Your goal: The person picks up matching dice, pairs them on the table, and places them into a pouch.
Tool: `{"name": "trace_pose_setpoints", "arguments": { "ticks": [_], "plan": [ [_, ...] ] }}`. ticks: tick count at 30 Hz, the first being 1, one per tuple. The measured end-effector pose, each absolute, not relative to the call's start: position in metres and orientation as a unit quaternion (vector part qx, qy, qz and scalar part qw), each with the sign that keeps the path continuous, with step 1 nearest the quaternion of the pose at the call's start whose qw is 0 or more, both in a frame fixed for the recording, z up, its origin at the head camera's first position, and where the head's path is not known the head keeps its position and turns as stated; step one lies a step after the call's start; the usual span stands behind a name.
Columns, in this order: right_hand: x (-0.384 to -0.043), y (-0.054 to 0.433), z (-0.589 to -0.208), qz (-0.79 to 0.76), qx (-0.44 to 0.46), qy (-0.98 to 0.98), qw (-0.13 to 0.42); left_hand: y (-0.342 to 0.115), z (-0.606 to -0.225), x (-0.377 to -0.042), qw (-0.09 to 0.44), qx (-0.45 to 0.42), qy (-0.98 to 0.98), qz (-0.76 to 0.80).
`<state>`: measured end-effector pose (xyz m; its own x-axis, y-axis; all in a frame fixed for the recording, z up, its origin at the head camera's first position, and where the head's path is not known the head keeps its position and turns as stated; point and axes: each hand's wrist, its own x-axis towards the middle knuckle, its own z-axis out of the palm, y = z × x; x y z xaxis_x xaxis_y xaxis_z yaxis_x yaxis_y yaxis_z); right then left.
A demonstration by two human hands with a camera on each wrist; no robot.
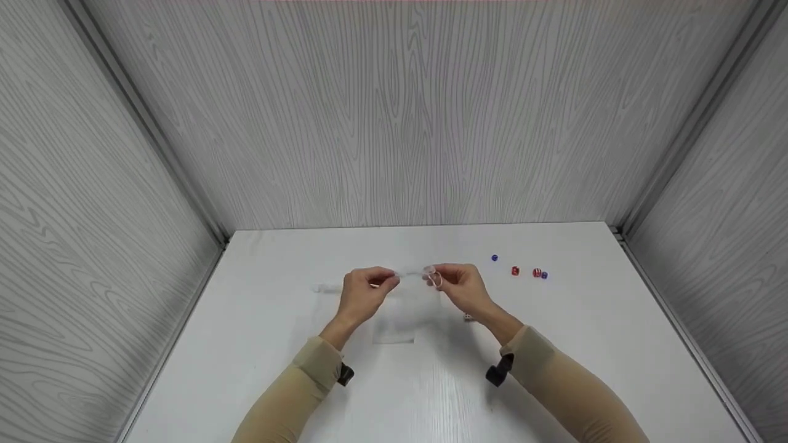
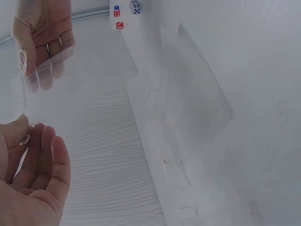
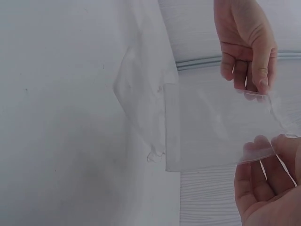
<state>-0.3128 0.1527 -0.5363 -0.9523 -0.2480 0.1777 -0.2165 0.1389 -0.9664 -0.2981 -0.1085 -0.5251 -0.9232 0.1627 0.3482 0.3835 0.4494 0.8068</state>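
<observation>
A small clear plastic drawstring bag point(image 3: 211, 127) hangs stretched between my two hands, its bottom edge free. My left hand point(image 1: 363, 295) pinches one top corner between thumb and fingertips. The opposite top corner is pinched by my right hand point(image 1: 465, 286), where a white string loop point(image 1: 436, 280) dangles by the fingers. In the left wrist view, the left hand's other fingers are loosely bent behind its thumb. Under the hands, other clear bags point(image 2: 197, 84) with thin string loops lie on the white table point(image 1: 277, 258); their outlines are faint.
To the right of my hands lie two red dice point(image 1: 515, 271) and two small blue dice point(image 1: 494, 258). A white die point(image 2: 136, 7) with blue pips sits nearer, partly behind my right wrist in the head view. Grey wood-grain panels point(image 1: 406, 123) enclose the table's back and sides.
</observation>
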Motion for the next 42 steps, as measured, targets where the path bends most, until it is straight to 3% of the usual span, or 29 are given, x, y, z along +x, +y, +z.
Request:
{"name": "trace_pose_setpoints", "arguments": {
  "ticks": [7,26,35,42],
  "plan": [
    [-0.311,0.157,-0.534,-0.625,-0.124,0.769,-0.041,-0.108,-0.524,-0.296,0.124,-0.172,-0.841,-0.497],
    [-0.311,0.148,-0.534,-0.614,-0.143,0.772,-0.073,-0.094,-0.522,-0.296,0.127,-0.189,-0.832,-0.506],
    [-0.308,0.133,-0.535,-0.612,-0.131,0.769,-0.129,-0.076,-0.519,-0.301,0.146,-0.187,-0.830,-0.506],
    [-0.304,0.127,-0.537,-0.610,-0.130,0.769,-0.139,-0.066,-0.521,-0.301,0.146,-0.180,-0.822,-0.520]
  ]
}}
